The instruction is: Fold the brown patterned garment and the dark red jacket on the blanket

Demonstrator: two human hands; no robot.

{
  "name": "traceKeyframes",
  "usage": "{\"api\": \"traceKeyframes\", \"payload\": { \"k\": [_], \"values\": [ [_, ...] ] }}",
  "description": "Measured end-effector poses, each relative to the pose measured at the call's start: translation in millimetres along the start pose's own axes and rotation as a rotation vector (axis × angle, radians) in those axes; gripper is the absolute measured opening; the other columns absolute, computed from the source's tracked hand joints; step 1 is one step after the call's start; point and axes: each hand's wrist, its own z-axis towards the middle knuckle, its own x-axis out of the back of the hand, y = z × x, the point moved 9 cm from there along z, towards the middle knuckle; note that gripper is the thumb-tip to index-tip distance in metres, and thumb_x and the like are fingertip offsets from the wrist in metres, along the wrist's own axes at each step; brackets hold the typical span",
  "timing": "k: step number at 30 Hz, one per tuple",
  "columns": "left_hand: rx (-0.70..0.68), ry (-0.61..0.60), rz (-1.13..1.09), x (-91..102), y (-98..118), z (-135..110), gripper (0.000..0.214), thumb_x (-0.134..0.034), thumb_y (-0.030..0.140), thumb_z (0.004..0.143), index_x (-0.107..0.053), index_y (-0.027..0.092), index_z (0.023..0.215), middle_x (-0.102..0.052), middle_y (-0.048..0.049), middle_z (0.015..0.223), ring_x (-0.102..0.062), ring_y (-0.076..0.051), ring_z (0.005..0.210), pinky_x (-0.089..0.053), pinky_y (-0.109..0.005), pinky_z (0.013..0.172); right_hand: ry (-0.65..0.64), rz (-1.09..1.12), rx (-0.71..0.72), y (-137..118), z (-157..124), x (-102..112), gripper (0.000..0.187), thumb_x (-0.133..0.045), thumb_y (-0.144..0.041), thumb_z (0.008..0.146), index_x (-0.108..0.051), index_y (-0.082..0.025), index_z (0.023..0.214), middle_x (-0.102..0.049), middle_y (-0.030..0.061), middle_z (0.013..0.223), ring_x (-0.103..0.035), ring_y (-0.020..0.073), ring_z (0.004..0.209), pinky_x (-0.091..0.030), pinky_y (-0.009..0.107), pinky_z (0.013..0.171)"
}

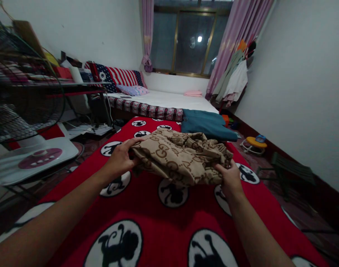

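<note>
A crumpled tan garment [175, 155] with a brown letter pattern is stretched between my two hands over a red blanket [147, 211] printed with white ovals and dark figures. My left hand [123, 157] pinches its left edge, thumb below and fingers on top. At the right edge, my right hand [230, 177] grips the cloth, its thumb showing on the near side and some fingers hidden by folds. Just behind the garment lies a folded teal cloth [205, 124] at the blanket's far end.
Beyond stands a bed [169, 96] with a white sheet and a pink folded cloth [193, 93]. A fan [25, 92] and a cluttered desk [83, 84] flank the left. To the right are a dark green folding stool [293, 168] and a small yellow-topped stool [255, 142].
</note>
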Motion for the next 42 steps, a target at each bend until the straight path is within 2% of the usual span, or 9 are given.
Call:
{"api": "traceKeyframes", "payload": {
  "k": [4,8,10,13,17,20,23,29,42],
  "values": [
    [-0.030,-0.443,0.171,-18.2,19.8,-34.2,0.047,-0.062,0.023,0.069,-0.067,0.027,0.116,-0.071,-0.0019,0.098,-0.066,-0.020,0.086,-0.049,-0.026,0.076,-0.069,-0.240,-0.019,7.5,9.0,32.1,0.056,-0.074,-0.025,0.049,-0.061,-0.020,0.103,-0.072,0.0066,0.093,-0.068,0.0272,0.083,-0.056,0.041,0.074],
    [-0.019,-0.743,0.250,-26.9,17.2,-52.1,0.035,-0.065,0.032,0.075,-0.073,0.034,0.108,-0.073,0.0002,0.084,-0.067,-0.018,0.072,-0.045,-0.023,0.063,0.044,-0.626,0.296,-32.1,-2.7,43.2,0.058,-0.062,-0.020,0.053,-0.060,-0.017,0.111,-0.064,0.0135,0.116,-0.056,0.0334,0.115,-0.044,0.050,0.099],
    [-0.055,-0.697,0.243,-26.2,29.7,-30.4,0.023,-0.064,0.036,0.077,-0.077,0.031,0.096,-0.074,-0.0005,0.080,-0.067,-0.018,0.071,-0.045,-0.023,0.062,0.138,-0.644,0.524,-76.5,-18.9,25.7,0.064,-0.058,-0.020,0.060,-0.054,-0.016,0.123,-0.055,0.0150,0.130,-0.049,0.0315,0.124,-0.036,0.050,0.107],
    [-0.108,-0.498,0.180,-41.5,56.6,21.4,0.025,-0.059,0.034,0.082,-0.076,0.026,0.098,-0.074,-0.0021,0.084,-0.067,-0.018,0.075,-0.048,-0.025,0.068,0.047,-0.542,0.715,-120.9,-35.2,-32.2,0.053,-0.054,-0.019,0.070,-0.054,-0.019,0.124,-0.058,0.0103,0.127,-0.053,0.0248,0.119,-0.040,0.043,0.104],
    [-0.229,-0.212,0.091,-94.1,75.4,65.6,0.050,-0.058,0.009,0.073,-0.066,0.018,0.121,-0.068,-0.0091,0.115,-0.062,-0.022,0.105,-0.047,-0.032,0.095,-0.155,-0.493,0.636,-88.3,-28.3,-100.6,0.036,-0.054,-0.023,0.075,-0.062,-0.018,0.109,-0.066,0.0104,0.111,-0.059,0.0240,0.106,-0.043,0.041,0.099],
    [-0.212,-0.153,0.036,-132.3,63.2,66.0,0.058,-0.051,-0.002,0.066,-0.065,0.014,0.120,-0.067,-0.0110,0.115,-0.060,-0.023,0.110,-0.045,-0.035,0.100,-0.121,-0.538,0.499,-28.7,-16.9,-106.0,0.028,-0.054,-0.027,0.077,-0.064,-0.017,0.101,-0.066,0.0121,0.105,-0.059,0.0254,0.102,-0.044,0.043,0.095],
    [-0.223,-0.136,0.013,-143.7,56.8,50.6,0.053,-0.048,-0.002,0.068,-0.068,0.016,0.113,-0.069,-0.0086,0.104,-0.060,-0.023,0.103,-0.047,-0.037,0.096,-0.129,-0.528,0.537,-2.1,-21.5,-101.0,0.020,-0.050,-0.025,0.082,-0.065,-0.018,0.094,-0.066,0.0095,0.097,-0.059,0.0232,0.095,-0.045,0.039,0.089],
    [-0.234,-0.131,0.095,-131.6,63.3,34.7,0.033,-0.050,0.003,0.072,-0.075,0.021,0.086,-0.068,-0.0058,0.091,-0.058,-0.024,0.095,-0.044,-0.040,0.088,-0.150,-0.590,0.704,-21.0,-44.6,-104.3,0.029,-0.048,-0.006,0.073,-0.066,-0.021,0.089,-0.066,0.0059,0.096,-0.057,0.0222,0.096,-0.042,0.037,0.088],
    [-0.240,-0.202,0.349,-142.3,73.7,29.3,0.023,-0.057,0.030,0.083,-0.071,0.018,0.070,-0.068,-0.0101,0.080,-0.060,-0.027,0.088,-0.041,-0.043,0.083,-0.373,-0.891,0.751,-8.3,-60.8,-135.4,0.016,-0.059,-0.021,0.082,-0.065,-0.021,0.067,-0.062,0.0041,0.083,-0.055,0.0193,0.085,-0.036,0.031,0.071]
  ]
}}
